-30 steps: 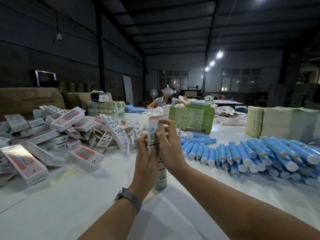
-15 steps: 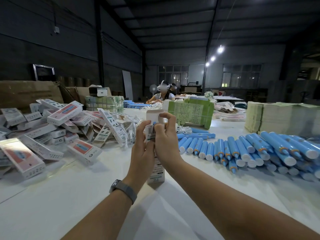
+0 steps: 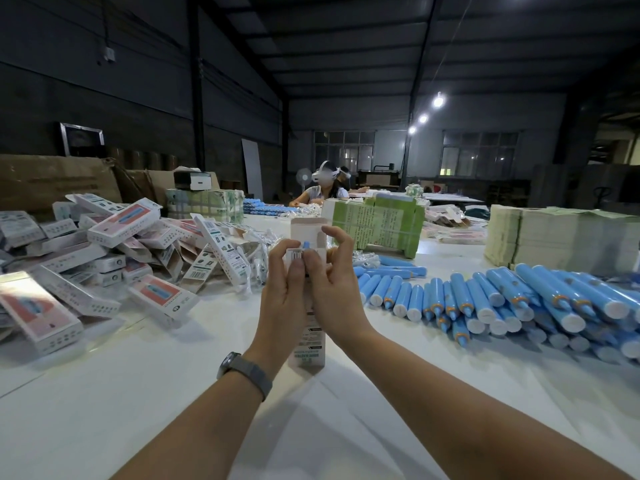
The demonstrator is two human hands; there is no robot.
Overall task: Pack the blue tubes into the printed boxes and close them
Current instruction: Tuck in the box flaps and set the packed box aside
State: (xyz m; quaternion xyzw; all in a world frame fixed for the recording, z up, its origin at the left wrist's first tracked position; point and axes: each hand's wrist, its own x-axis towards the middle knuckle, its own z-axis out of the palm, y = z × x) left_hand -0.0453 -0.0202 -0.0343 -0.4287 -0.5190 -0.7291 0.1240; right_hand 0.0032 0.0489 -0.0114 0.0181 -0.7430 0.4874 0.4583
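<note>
a bare strip of the white table top (image 3: 121,403) runs open in the foreground, hemmed on the left by a heap of printed white-and-pink cartons (image 3: 114,258) and on the right by stacked light blue plastic tubes (image 3: 485,299); behind, a green bundle of flat cardboard (image 3: 381,230) blocks the middle.

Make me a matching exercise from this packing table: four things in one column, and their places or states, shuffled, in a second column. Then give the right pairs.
Things
1. printed box in the hands
2. loose blue tubes
3. pile of packed boxes
4. green bundle of flat cartons

Places or states
A. heaped on the table's left side
B. standing upright, top flap still open, a blue tip showing inside
C. lying in rows on the table's right side
D. on the table beyond the hands, tied up

Pairs: 1-B, 2-C, 3-A, 4-D

The left hand and right hand both grip the box near its top.
</note>
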